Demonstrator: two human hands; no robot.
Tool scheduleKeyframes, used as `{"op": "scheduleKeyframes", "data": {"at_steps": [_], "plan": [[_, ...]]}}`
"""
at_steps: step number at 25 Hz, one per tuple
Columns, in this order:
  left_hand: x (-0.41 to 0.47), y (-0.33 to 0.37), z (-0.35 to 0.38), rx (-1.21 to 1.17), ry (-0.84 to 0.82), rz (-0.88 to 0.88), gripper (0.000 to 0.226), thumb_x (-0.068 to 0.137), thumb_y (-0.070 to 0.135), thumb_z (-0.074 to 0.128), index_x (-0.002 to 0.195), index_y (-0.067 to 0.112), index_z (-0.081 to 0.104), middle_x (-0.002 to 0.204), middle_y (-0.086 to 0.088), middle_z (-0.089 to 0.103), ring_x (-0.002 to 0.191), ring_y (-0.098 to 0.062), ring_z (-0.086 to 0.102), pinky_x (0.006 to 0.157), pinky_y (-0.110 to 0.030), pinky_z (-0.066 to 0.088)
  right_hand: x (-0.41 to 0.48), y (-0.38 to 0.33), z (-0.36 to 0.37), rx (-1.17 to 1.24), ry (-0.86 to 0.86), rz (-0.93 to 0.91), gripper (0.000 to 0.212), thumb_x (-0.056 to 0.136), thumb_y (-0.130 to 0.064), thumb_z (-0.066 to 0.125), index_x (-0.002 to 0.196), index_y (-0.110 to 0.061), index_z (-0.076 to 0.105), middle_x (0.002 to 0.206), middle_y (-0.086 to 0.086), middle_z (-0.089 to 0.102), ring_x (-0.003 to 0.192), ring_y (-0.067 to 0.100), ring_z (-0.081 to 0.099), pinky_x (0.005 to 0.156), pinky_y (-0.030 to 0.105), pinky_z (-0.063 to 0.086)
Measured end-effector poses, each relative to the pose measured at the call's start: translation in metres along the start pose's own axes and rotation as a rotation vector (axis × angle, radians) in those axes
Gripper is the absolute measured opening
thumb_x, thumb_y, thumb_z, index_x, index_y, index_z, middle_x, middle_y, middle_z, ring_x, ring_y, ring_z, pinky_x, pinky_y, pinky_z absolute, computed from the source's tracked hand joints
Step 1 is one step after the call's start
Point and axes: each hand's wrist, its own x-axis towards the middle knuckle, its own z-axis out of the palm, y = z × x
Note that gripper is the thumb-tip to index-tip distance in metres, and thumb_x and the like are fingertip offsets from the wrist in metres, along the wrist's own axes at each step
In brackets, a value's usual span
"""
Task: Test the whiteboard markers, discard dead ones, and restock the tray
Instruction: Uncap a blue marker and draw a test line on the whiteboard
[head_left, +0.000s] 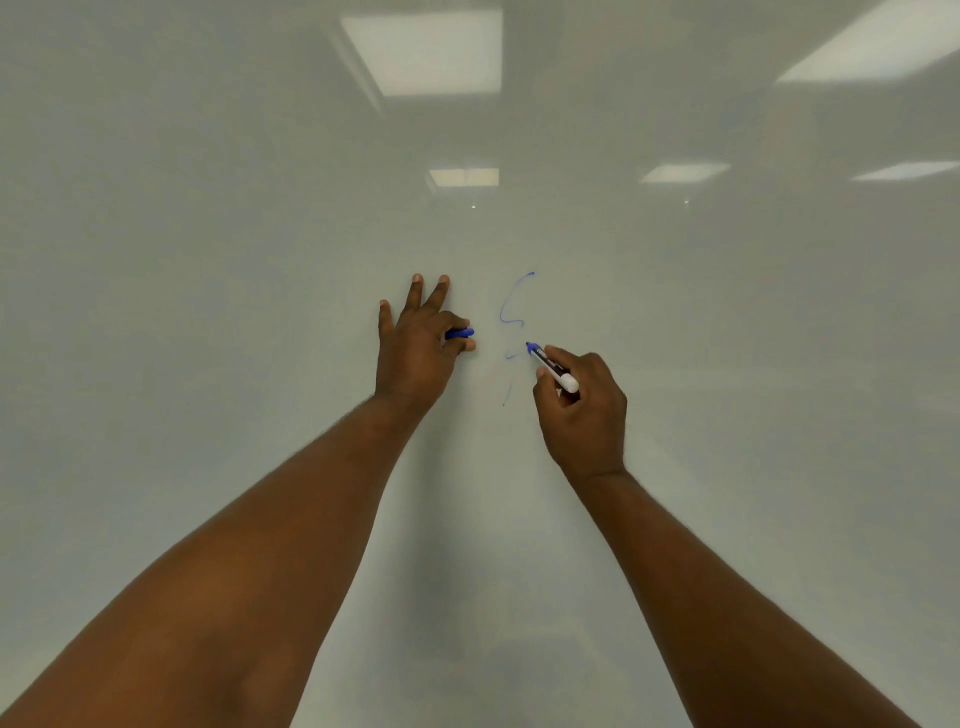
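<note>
A white whiteboard (260, 260) fills the view. My right hand (584, 410) grips a blue whiteboard marker (555, 370) with a white barrel, its blue tip touching the board. Thin, faint blue strokes (511, 304) curve on the board just above the tip, and a weaker line trails below it. My left hand (415, 353) pinches the blue marker cap (460, 333) between thumb and forefinger, while its other three fingers stretch up against the board.
Ceiling light panels are reflected in the glossy board at the top (431, 49) and on the right (685, 172). No tray, bin or other markers are in view.
</note>
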Motion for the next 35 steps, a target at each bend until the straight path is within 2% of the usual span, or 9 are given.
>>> {"op": "scheduleKeyframes", "data": {"at_steps": [9,13,18,20,25,27,30,32,35], "plan": [[-0.003,-0.001,0.001,-0.001,-0.008,-0.004,0.009,0.090,0.025,0.070,0.099,0.026,0.071,0.158,0.007,0.031,0.151,-0.013,0.008,0.122,-0.052,0.000,0.018,0.003,0.000,-0.031,-0.063,-0.018,0.035,0.102,-0.022,0.055,0.136,-0.018,0.058,0.101,-0.007,0.052,0.081,0.002,0.054,0.069,0.009,0.043],[-0.004,-0.002,0.004,0.006,-0.001,0.000,0.009,0.089,0.026,0.071,0.098,0.025,0.070,0.157,0.006,0.032,0.151,-0.014,0.009,0.121,-0.052,0.001,0.007,0.006,-0.005,-0.036,-0.073,0.046,0.018,0.097,-0.022,0.061,0.114,-0.020,0.066,0.096,-0.008,0.057,0.074,0.008,0.057,0.065,0.027,0.050],[-0.006,-0.001,0.006,0.001,0.000,-0.015,0.010,0.089,0.026,0.071,0.098,0.024,0.070,0.158,0.006,0.032,0.151,-0.014,0.009,0.121,-0.053,0.001,-0.025,0.014,-0.011,-0.087,-0.133,0.068,0.007,0.086,-0.029,0.067,0.085,-0.023,0.063,0.081,-0.013,0.061,0.068,0.004,0.058,0.059,0.018,0.042],[-0.007,0.000,0.006,0.016,-0.008,-0.017,0.011,0.089,0.026,0.071,0.100,0.026,0.071,0.158,0.007,0.030,0.151,-0.014,0.008,0.121,-0.052,0.001,-0.032,0.016,-0.013,-0.038,-0.162,0.081,0.008,0.084,-0.031,0.063,0.086,-0.023,0.066,0.080,-0.013,0.064,0.069,0.006,0.060,0.060,0.022,0.047],[-0.020,-0.003,0.008,-0.044,0.005,0.020,0.014,0.086,0.031,0.074,0.099,0.032,0.073,0.156,0.009,0.036,0.151,-0.011,0.010,0.121,-0.052,0.000,-0.028,0.017,-0.015,0.047,-0.104,0.072,0.023,0.085,-0.004,0.067,0.104,-0.017,0.071,0.095,-0.009,0.070,0.089,0.009,0.066,0.081,0.027,0.054],[-0.029,-0.004,0.009,-0.076,0.029,0.043,0.015,0.082,0.032,0.077,0.096,0.032,0.075,0.146,0.010,0.048,0.147,-0.011,0.022,0.120,-0.054,0.003,-0.025,0.017,-0.015,0.011,-0.109,0.070,0.027,0.084,-0.004,0.068,0.106,-0.020,0.069,0.096,-0.013,0.068,0.092,0.012,0.064,0.084,0.033,0.053],[-0.039,-0.007,0.013,-0.028,0.076,0.106,0.017,0.077,0.037,0.080,0.093,0.032,0.077,0.112,0.011,0.063,0.120,-0.013,0.048,0.114,-0.056,0.019,-0.026,0.020,-0.014,-0.090,-0.153,0.036,0.028,0.083,-0.005,0.070,0.103,-0.024,0.067,0.091,-0.027,0.058,0.090,0.011,0.057,0.084,0.036,0.047],[-0.044,-0.007,0.014,-0.023,0.077,0.117,0.017,0.078,0.040,0.079,0.093,0.033,0.077,0.096,0.015,0.064,0.105,-0.012,0.053,0.108,-0.050,0.026,-0.029,0.024,-0.014,-0.152,-0.187,0.059,0.029,0.084,-0.006,0.070,0.102,-0.028,0.065,0.090,-0.028,0.055,0.090,0.003,0.049,0.086,0.028,0.038],[-0.051,-0.009,0.015,-0.047,0.040,0.120,0.018,0.079,0.042,0.077,0.095,0.033,0.077,0.091,0.016,0.067,0.100,-0.009,0.052,0.107,-0.044,0.025,-0.034,0.033,-0.012,-0.211,-0.237,0.080,0.030,0.086,-0.009,0.070,0.102,-0.034,0.063,0.093,-0.018,0.060,0.092,0.002,0.048,0.087,0.013,0.025]]}}
